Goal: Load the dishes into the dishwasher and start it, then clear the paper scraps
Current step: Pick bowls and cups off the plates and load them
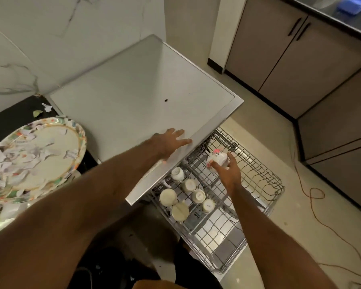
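Both forearms reach forward from the bottom edge. Fingers of the right hand [227, 172] are curled round a pink-patterned cup [216, 159], held just above the pulled-out rack [258, 176], probably to seat it in a free slot. Six pale cups [189, 185] already sit in the rack's left part, so seven cups in all. The left hand [171, 142] lies with fingers spread flat on the dishwasher top [133, 90] at its front edge, seemingly as a brace. On the desk [13, 117] at left, stacked plates [80, 140], too overlapped to count, hold paper scraps [19, 159].
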Action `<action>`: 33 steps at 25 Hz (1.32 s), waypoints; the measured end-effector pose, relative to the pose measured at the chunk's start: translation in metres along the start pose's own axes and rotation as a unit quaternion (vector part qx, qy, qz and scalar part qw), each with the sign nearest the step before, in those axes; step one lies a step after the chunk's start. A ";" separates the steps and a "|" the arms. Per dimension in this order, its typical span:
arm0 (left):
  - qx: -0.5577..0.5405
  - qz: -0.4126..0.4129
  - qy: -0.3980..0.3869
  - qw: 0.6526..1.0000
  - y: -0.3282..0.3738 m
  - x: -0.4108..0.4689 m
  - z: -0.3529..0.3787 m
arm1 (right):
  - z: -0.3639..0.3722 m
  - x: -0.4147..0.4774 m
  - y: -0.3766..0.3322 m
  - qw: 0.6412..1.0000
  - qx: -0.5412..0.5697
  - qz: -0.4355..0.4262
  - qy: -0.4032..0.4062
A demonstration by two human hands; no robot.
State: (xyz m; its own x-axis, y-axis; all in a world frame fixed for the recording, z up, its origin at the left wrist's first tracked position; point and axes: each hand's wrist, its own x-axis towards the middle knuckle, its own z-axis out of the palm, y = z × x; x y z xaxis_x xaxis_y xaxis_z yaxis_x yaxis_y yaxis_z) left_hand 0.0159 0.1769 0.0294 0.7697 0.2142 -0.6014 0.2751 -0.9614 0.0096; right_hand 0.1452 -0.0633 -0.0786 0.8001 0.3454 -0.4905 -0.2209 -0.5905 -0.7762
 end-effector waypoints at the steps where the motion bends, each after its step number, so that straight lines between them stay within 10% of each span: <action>1: 0.020 0.001 -0.013 1.000 0.003 0.006 -0.007 | 0.002 0.013 0.002 1.000 -0.016 -0.002 0.002; 14: 0.021 0.019 -0.116 0.993 0.003 0.030 -0.014 | 0.040 0.139 0.037 0.974 -0.223 -0.013 -0.036; 22: 0.023 0.012 -0.099 0.995 0.009 0.032 -0.009 | 0.076 0.160 0.041 0.879 -0.456 -0.096 -0.098; 33: 0.033 0.012 -0.118 0.992 0.011 0.033 -0.013 | 0.066 0.159 0.040 0.882 -0.451 -0.079 -0.113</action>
State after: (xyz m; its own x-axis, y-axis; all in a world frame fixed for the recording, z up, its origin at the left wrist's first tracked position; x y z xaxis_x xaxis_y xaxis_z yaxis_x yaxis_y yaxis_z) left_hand 0.0519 0.1757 0.0200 0.6177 0.1521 -0.7716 0.2141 -0.9766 -0.0211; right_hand 0.2263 0.0162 -0.2140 0.6275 0.5521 -0.5490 0.4991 -0.8265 -0.2606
